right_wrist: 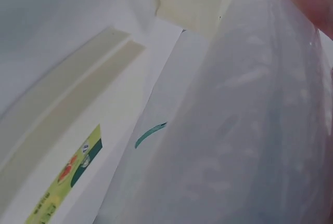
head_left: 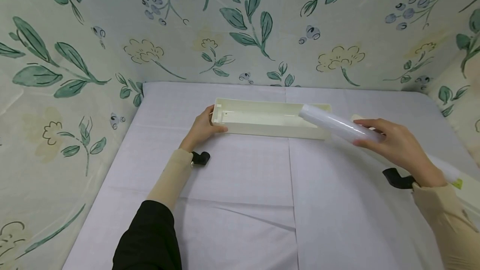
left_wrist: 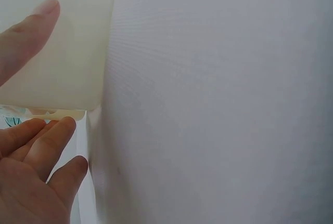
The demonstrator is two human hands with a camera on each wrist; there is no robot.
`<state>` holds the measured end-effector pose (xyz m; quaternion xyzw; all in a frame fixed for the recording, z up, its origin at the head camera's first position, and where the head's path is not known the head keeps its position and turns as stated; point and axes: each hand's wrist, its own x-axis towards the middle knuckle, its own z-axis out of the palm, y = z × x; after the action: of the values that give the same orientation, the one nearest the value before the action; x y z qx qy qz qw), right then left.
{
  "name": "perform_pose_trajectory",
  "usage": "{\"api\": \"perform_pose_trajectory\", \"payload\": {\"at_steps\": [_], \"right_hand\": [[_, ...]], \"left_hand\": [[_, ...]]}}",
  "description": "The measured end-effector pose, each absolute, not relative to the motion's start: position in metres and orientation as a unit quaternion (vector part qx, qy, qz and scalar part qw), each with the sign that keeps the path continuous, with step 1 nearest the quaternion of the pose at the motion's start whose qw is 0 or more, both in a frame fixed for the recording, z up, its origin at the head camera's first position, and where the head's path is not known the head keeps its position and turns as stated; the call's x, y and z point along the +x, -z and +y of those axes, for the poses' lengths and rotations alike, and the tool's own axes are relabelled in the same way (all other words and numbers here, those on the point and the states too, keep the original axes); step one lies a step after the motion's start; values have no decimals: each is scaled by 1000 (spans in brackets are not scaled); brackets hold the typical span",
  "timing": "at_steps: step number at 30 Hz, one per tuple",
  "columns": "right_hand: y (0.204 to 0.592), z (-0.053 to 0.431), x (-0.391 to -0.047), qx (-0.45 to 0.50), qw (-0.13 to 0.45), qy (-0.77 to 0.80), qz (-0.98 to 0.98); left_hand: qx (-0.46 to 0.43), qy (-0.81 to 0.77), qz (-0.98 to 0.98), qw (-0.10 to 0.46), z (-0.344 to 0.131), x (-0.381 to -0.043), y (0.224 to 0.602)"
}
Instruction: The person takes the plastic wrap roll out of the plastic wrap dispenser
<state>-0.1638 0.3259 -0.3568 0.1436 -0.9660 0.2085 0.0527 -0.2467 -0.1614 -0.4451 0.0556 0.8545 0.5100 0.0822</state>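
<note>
A long, cream, open-topped plastic box (head_left: 258, 129) lies lengthwise across the table. At its left end my left hand (head_left: 202, 128) grips it, the thumb (left_wrist: 31, 39) on the front wall and the fingers (left_wrist: 49, 141) by the end. My right hand (head_left: 393, 143) holds a roll of clear plastic film (head_left: 333, 124) near its right end. The roll slants up to the left, its far tip over the right part of the box. Close up in the right wrist view, the roll (right_wrist: 234, 104) covers much of the frame.
A long pale cover-like piece (right_wrist: 88, 83) with a yellow-green label (right_wrist: 67, 174) lies at the right, partly behind my right hand and forearm. White cloth (head_left: 240, 174) covers the table. Patterned fabric (head_left: 285, 32) stands behind it and along the sides.
</note>
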Motion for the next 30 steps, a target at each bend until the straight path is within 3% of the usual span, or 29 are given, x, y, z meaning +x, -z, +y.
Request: {"api": "perform_pose_trajectory", "payload": {"at_steps": [11, 30], "right_hand": [[359, 339, -157, 149, 84, -207, -963], [359, 355, -147, 122, 82, -210, -967]], "left_hand": [[52, -510, 855, 83, -162, -246, 444], [57, -509, 855, 82, -162, -245, 444]]}}
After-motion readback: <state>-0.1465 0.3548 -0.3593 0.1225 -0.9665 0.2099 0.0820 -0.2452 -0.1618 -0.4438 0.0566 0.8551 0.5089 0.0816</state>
